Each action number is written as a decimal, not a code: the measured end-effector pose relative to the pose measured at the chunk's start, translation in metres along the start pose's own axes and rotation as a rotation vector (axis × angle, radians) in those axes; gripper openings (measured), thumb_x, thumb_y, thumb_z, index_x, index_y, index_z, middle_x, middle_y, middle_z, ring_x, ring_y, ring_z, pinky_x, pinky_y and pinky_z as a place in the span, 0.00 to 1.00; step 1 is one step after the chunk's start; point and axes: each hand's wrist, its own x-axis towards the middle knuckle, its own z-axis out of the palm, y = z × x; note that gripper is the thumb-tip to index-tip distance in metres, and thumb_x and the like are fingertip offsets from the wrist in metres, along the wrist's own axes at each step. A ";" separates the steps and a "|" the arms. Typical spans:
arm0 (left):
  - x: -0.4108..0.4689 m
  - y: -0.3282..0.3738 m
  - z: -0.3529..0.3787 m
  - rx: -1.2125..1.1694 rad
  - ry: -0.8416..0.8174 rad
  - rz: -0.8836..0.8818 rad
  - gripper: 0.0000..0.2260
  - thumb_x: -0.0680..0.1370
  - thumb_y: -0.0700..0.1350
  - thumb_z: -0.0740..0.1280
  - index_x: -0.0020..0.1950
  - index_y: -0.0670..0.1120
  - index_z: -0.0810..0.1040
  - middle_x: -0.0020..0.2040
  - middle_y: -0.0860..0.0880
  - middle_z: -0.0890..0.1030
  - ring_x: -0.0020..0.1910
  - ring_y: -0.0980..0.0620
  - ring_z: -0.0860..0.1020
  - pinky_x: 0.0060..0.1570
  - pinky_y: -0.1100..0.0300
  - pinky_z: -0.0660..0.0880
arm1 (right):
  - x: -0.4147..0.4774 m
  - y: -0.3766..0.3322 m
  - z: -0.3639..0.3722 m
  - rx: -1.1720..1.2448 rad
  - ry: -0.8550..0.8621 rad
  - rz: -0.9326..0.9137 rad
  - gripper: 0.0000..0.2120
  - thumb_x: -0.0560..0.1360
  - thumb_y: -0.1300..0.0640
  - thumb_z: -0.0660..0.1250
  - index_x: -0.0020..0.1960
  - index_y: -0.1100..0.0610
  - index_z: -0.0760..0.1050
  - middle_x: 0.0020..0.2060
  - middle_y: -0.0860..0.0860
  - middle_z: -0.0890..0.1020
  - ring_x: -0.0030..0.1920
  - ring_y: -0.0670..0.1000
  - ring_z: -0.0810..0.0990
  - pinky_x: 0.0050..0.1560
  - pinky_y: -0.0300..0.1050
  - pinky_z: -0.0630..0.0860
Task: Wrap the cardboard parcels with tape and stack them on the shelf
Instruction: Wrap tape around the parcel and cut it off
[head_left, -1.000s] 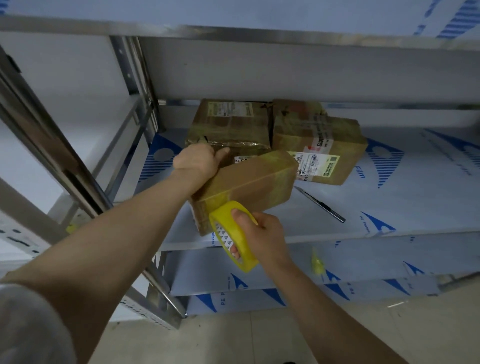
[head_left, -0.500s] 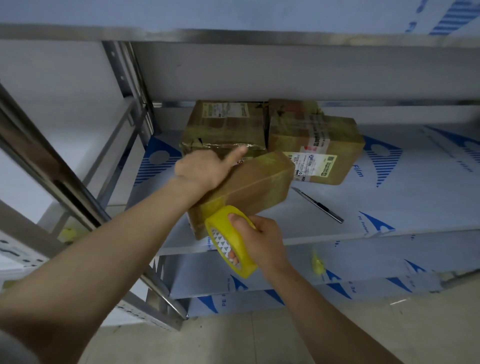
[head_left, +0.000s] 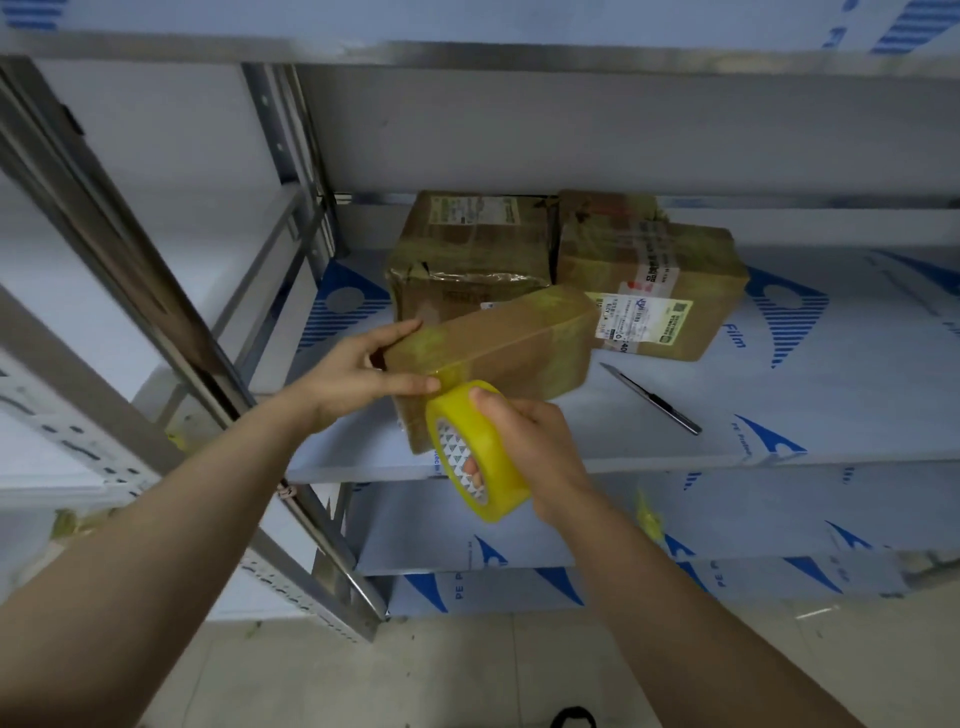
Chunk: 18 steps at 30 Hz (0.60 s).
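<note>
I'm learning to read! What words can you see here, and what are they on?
"Film": on the shelf's protective film.
"PE": same film, front edge; rest blurred.
White label on the right parcel: too blurred.
Top label on the left parcel: too blurred.

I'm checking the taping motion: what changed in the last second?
The left hand slid off the top of the front parcel to its left end, fingers now straight, thumb pressing its front face beside the tape roll. The right hand still grips the roll; parcel, rear parcels and knife stayed put.
</note>
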 end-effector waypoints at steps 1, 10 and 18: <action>-0.001 0.000 0.002 -0.084 0.032 -0.017 0.38 0.63 0.47 0.75 0.72 0.50 0.67 0.62 0.52 0.76 0.59 0.54 0.76 0.56 0.64 0.74 | -0.003 -0.006 0.001 0.012 -0.028 0.027 0.13 0.75 0.52 0.69 0.36 0.60 0.76 0.19 0.50 0.78 0.18 0.46 0.76 0.20 0.34 0.72; 0.012 -0.009 0.035 -0.403 0.254 -0.223 0.18 0.79 0.54 0.64 0.60 0.42 0.78 0.51 0.41 0.82 0.49 0.45 0.79 0.51 0.51 0.77 | 0.013 -0.050 0.006 -0.221 -0.163 -0.126 0.08 0.73 0.55 0.69 0.41 0.61 0.81 0.38 0.59 0.84 0.35 0.54 0.82 0.50 0.55 0.79; 0.053 -0.031 0.056 -0.465 0.522 -0.269 0.20 0.81 0.56 0.59 0.62 0.41 0.76 0.56 0.42 0.81 0.53 0.44 0.79 0.58 0.50 0.76 | 0.060 -0.048 0.026 -0.293 0.051 -0.152 0.22 0.66 0.32 0.70 0.34 0.52 0.80 0.36 0.48 0.84 0.39 0.49 0.84 0.46 0.45 0.78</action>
